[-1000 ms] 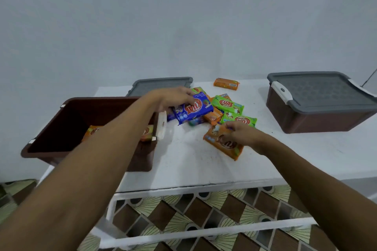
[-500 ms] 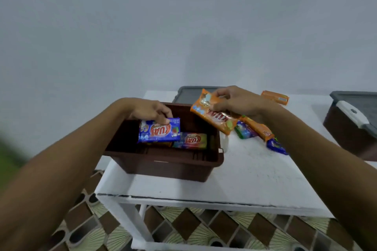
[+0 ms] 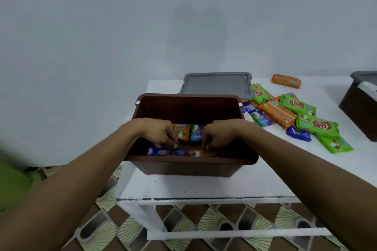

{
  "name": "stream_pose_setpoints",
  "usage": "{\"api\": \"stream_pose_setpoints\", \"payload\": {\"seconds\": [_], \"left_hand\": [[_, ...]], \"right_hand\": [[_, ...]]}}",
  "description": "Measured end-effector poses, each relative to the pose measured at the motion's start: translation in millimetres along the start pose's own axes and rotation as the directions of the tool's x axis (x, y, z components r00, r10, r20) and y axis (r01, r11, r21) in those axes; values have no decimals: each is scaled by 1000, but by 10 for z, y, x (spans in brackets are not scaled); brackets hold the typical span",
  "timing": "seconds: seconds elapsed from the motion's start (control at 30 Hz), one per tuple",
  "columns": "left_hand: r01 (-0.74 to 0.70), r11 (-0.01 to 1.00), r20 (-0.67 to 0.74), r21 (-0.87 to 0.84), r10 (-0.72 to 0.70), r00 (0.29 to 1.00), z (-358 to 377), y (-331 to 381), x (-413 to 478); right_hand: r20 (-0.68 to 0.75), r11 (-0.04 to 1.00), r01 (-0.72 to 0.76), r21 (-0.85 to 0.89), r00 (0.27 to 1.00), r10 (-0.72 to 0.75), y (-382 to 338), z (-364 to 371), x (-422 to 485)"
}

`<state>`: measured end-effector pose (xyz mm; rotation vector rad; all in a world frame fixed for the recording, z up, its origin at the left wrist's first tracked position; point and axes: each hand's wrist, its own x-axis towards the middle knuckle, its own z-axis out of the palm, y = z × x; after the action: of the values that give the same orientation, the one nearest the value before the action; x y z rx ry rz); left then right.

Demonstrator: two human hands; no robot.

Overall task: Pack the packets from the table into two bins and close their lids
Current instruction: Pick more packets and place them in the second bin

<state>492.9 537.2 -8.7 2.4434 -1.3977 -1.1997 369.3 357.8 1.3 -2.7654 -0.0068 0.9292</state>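
An open brown bin (image 3: 189,166) stands on the white table (image 3: 204,187) right in front of me. Both my hands reach down into it. My left hand (image 3: 161,132) pinches a blue packet (image 3: 166,152) with curled fingers, low against the bin's near wall. My right hand (image 3: 220,134) pinches an orange packet (image 3: 201,153) beside it. Two more packets, an orange one (image 3: 180,131) and a green-blue one (image 3: 195,132), lie further back in the bin between my hands. The bin's grey lid (image 3: 217,83) lies flat behind it.
A pile of several green, orange and blue packets (image 3: 295,116) lies on the table to the right of the bin. A lone orange packet (image 3: 285,81) sits at the back. A second brown bin (image 3: 359,116) with its grey lid on stands at the right edge.
Both hands have carried their packets from the pile over the bin and lowered them to its bottom. My view has swung left so the bin is now centred.
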Motion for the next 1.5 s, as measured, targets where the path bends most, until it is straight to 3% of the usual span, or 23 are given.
{"api": "stream_pose_setpoints", "payload": {"seconds": [0.33, 0.43, 0.57, 0.7, 0.8, 0.87, 1.0, 1.07, 1.17, 1.23, 1.37, 1.5], "left_hand": [[49, 998, 46, -34, -47, 998, -6, -20, 83], [66, 995, 24, -68, -64, 998, 9, -31, 91], [30, 993, -3, -115, -30, 1000, -49, 22, 59], [-132, 990, -190, -40, 122, 974, -242, 275, 43], [-215, 976, -339, 23, 210, 917, -375, 621, 114], [-282, 959, -404, -7, 255, 878, -442, 888, 198], [-389, 921, -527, 26, 343, 778, -493, 1483, 460], [-406, 910, -559, 86, 381, 736, -471, 1794, 640], [-403, 906, -514, 127, 408, 755, -377, 2209, 981], [-390, 909, -454, 151, 414, 789, -281, 2453, 1236], [-341, 915, -379, 213, 400, 835, -53, 2799, 1733], [-275, 951, -462, 143, 309, 831, 77, 2904, 2114]], "right_hand": [[81, 999, 39, -18, 996, -37, -16, -54, -12], [10, 1000, 22, -5, 1000, -22, 11, -44, 11], [-194, 997, 80, 16, 978, -75, 57, -102, -81], [-481, 983, 183, -19, 860, -170, 293, -247, -411], [-724, 948, 280, 152, 685, -87, 647, -198, -646], [-795, 936, 268, 229, 606, 21, 939, -72, -775], [-739, 921, 45, 387, 612, 281, 1733, 332, -1058], [-640, 895, -165, 414, 647, 415, 2152, 600, -1213], [-521, 859, -395, 327, 683, 512, 2605, 1048, -1381], [-554, 860, -409, 306, 658, 510, 2742, 1219, -1430], [-608, 807, -486, 336, 542, 580, 2810, 1197, -1444], [-554, 767, -260, 587, 562, 615, 2952, 1203, -1483]]}}
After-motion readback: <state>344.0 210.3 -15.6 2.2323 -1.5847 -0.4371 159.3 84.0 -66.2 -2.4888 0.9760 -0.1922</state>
